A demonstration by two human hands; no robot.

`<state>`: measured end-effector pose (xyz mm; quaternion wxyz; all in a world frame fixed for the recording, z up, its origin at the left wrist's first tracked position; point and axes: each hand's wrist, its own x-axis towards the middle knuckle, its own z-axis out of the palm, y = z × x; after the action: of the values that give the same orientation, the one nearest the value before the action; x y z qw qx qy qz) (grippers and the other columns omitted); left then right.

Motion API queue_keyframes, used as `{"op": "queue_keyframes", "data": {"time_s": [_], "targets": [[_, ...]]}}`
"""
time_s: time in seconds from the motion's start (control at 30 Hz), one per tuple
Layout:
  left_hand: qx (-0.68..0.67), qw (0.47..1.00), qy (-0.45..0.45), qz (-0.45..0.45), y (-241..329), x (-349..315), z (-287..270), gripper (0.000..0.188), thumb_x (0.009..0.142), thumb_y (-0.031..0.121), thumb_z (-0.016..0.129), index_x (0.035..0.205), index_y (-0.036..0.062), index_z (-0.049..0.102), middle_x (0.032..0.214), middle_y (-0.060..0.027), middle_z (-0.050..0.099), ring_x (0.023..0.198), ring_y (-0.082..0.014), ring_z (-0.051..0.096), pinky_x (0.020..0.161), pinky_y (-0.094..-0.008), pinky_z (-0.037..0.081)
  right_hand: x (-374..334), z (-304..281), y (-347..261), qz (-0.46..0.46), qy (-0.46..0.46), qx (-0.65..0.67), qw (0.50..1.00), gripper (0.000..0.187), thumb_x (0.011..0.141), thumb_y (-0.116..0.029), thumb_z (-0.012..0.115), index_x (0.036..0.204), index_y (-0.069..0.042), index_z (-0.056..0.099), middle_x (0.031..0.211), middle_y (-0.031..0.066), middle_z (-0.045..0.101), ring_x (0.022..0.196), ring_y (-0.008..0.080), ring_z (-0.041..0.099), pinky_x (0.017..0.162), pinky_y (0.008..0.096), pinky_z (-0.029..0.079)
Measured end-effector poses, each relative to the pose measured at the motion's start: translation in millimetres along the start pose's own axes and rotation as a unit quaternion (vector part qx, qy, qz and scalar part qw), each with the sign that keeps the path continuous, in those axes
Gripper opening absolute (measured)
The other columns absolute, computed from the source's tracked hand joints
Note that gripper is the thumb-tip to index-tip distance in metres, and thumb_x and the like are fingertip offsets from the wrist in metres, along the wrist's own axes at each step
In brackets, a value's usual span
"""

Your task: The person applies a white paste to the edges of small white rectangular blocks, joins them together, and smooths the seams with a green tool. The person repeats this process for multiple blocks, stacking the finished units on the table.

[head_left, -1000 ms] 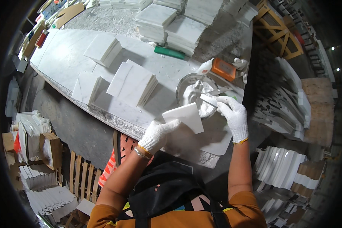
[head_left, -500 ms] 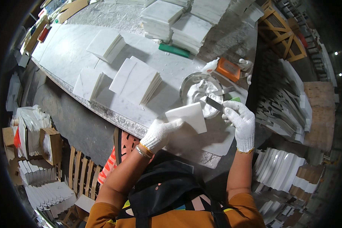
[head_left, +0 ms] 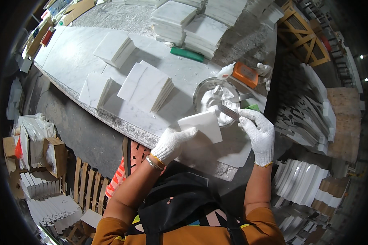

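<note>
Just left of the frame's centre, my left grip (head_left: pixel 172 143) is closed on a white tile (head_left: pixel 203 130), thumb over its upper face; the tile lies near centre. Farther right, before a bowl (head_left: pixel 196 97) of white paste (head_left: pixel 212 98), a flat blade (head_left: pixel 228 112) is pinched between my right grip's (head_left: pixel 258 132) thumb and fingers.

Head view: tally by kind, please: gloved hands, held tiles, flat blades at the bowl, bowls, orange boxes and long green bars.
Gloved hands (left hand, right hand): 2
Held tile: 1
Flat blades (held blade, resting blade): 2
Round bowl: 1
Orange box: 1
Long green bar: 1
Total: 8
</note>
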<state>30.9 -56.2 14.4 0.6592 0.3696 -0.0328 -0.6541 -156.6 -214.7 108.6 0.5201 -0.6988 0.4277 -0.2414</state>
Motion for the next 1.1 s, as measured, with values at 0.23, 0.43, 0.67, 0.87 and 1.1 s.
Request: {"op": "queue_keyframes", "data": {"time_s": [0.23,0.43,0.67,0.87,1.1], "targets": [[-0.006,1.0,0.009,-0.004,-3,1,-3,0.049,0.088,0.009,0.072,0.131,-0.0076,0.054,0.121,-0.013,0.065,0.11,-0.0208,0.061,0.098,-0.0342,0.048,-2,-4,10,-0.089,0.037,-0.107,0.99,0.021,0.089,0.0,0.066,0.109,0.002,0.071,0.099,0.0075,0.072,0.086,0.0136,0.067,0.079,0.0264,0.054],[0.015,0.999,0.039,-0.03,1,-4,6,0.042,0.091,0.01,0.069,0.127,-0.0069,0.057,0.116,-0.0115,0.066,0.105,-0.0194,0.064,0.093,-0.0322,0.052,-11,-9,21,-0.226,0.1,-0.31,0.918,0.023,0.08,-0.006,0.074,0.102,-0.01,0.074,0.093,0.0103,0.072,0.083,0.0275,0.069,0.075,0.0354,0.055],[0.141,0.988,0.006,0.06,55,-9,53,0.038,0.089,0.013,0.07,0.122,-0.0023,0.058,0.112,-0.0101,0.067,0.1,-0.0187,0.066,0.088,-0.0324,0.054,-34,-8,47,-0.174,0.084,-0.42,0.887,0.037,0.079,-0.011,0.074,0.115,-0.016,0.07,0.09,0.0099,0.071,0.084,0.03,0.067,0.074,0.0404,0.054],[0.75,0.53,0.048,0.392,86,-6,111,0.026,0.087,0.017,0.072,0.108,0.0034,0.064,0.081,-0.0104,0.068,0.075,-0.0147,0.067,0.066,-0.0317,0.052,-62,-28,43,-0.152,0.089,-0.372,0.911,0.029,0.086,-0.021,0.068,0.115,-0.017,0.07,0.089,0.0125,0.07,0.08,0.0317,0.067,0.07,0.0419,0.054],[0.467,0.868,-0.052,0.157,41,-11,106,0.019,0.09,0.015,0.069,0.101,0.0006,0.064,0.084,-0.0013,0.065,0.079,-0.007,0.057,0.07,-0.0251,0.048,-118,-73,96,0.026,0.185,-0.078,0.979,0.025,0.087,0.0,0.068,0.112,-0.001,0.07,0.096,0.011,0.074,0.085,0.0192,0.07,0.078,0.0305,0.054]]}}
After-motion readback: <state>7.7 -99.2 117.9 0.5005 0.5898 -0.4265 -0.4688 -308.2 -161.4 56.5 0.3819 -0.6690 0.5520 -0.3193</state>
